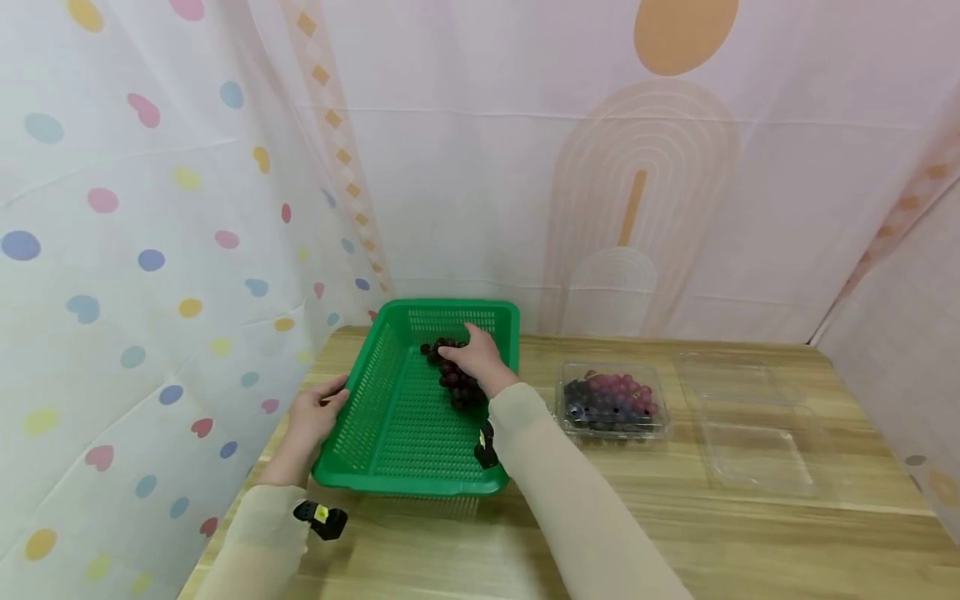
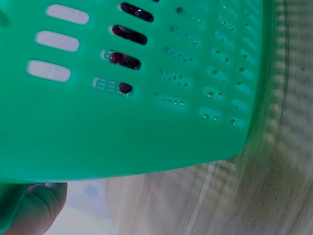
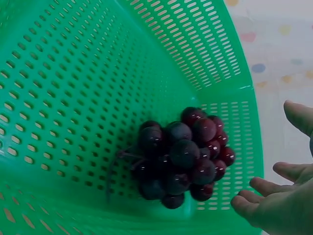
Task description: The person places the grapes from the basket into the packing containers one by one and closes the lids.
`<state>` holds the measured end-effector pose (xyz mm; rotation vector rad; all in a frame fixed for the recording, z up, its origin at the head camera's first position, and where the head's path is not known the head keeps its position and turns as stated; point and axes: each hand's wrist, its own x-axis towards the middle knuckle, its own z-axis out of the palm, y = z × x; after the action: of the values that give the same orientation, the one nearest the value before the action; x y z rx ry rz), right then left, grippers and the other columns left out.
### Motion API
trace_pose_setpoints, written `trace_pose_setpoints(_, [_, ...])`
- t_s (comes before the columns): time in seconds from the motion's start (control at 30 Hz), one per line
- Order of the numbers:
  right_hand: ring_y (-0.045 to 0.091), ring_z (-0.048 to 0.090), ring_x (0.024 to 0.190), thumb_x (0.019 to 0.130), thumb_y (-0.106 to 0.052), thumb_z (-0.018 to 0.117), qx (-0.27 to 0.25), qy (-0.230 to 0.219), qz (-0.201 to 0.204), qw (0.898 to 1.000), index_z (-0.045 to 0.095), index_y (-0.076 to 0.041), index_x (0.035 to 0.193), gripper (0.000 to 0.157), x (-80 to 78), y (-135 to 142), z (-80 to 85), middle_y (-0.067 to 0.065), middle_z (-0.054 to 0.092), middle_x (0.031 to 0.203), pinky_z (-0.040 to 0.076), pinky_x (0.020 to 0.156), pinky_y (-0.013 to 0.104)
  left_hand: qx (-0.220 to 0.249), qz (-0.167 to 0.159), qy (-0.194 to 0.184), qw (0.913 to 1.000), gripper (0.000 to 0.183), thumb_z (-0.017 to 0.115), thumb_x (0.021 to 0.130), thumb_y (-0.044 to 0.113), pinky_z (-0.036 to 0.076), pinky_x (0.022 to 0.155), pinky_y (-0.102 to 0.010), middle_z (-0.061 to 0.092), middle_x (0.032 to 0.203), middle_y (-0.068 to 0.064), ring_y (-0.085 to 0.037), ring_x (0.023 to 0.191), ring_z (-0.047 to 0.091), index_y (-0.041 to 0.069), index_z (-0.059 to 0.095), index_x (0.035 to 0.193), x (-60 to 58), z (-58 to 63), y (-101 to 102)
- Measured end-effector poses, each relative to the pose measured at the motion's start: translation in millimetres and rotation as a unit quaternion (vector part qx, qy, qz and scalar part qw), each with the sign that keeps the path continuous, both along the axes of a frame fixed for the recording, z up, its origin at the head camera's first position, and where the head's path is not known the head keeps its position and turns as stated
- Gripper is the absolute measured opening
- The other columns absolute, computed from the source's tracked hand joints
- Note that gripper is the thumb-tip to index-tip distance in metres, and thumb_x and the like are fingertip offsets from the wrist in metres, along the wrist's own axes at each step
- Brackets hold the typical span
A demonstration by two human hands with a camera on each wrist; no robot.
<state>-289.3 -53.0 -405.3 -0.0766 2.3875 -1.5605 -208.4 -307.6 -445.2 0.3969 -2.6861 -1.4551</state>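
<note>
While your left hand grips left rim of green basket, your right hand hangs spread over dark grapes, fingers apart from fruit, nothing held. Bunch lies in basket, toward far right. To right on counter: clear box with more grapes. Watch out: plucking single berries rather than stem may tear them loose; hard squeeze may split skins. Tug by your left hand could skid basket, roll bunch. Your right sleeve runs near clear box; elbow swing could knock it.
</note>
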Motion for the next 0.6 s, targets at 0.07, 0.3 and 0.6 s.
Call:
trace_pose_setpoints(0.07, [0.031,0.029,0.14,0.091,-0.032,0.064,0.0,-0.011,-0.006,1.0,0.026,-0.014,0.151,0.073,-0.7,-1,-3.5,0.01,0.027,0.154,0.035,0.108,0.047,0.0,0.001,-0.001,1.0,0.043,0.046,0.101,0.019,0.042,0.07,-0.012,0.047,0.138,-0.023,-0.029,0.113,0.051,0.005,0.043,0.141,0.3,0.2,0])
trace_pose_setpoints(0.3, [0.033,0.026,0.141,0.09,-0.03,0.065,0.036,-0.017,-0.012,0.999,0.025,-0.011,0.15,0.075,0.3,-4,-12.8,0.015,0.025,0.154,0.032,0.11,0.046,0.001,0.004,-0.006,1.0,0.043,0.045,0.101,0.019,0.043,0.069,-0.012,0.047,0.139,-0.022,-0.028,0.11,0.052,0.006,0.043,0.142,1.0,1.0,1])
trace_pose_setpoints(0.6, [0.034,0.032,0.137,0.088,-0.029,0.068,0.056,-0.027,-0.005,0.998,0.029,-0.008,0.148,0.074,4.2,-6,-26.7,0.016,0.033,0.15,0.035,0.108,0.045,-0.005,0.005,-0.005,1.0,0.042,0.044,0.101,0.016,0.042,0.07,-0.014,0.047,0.137,-0.025,-0.032,0.113,0.052,0.004,0.043,0.142,1.0,2.0,2])
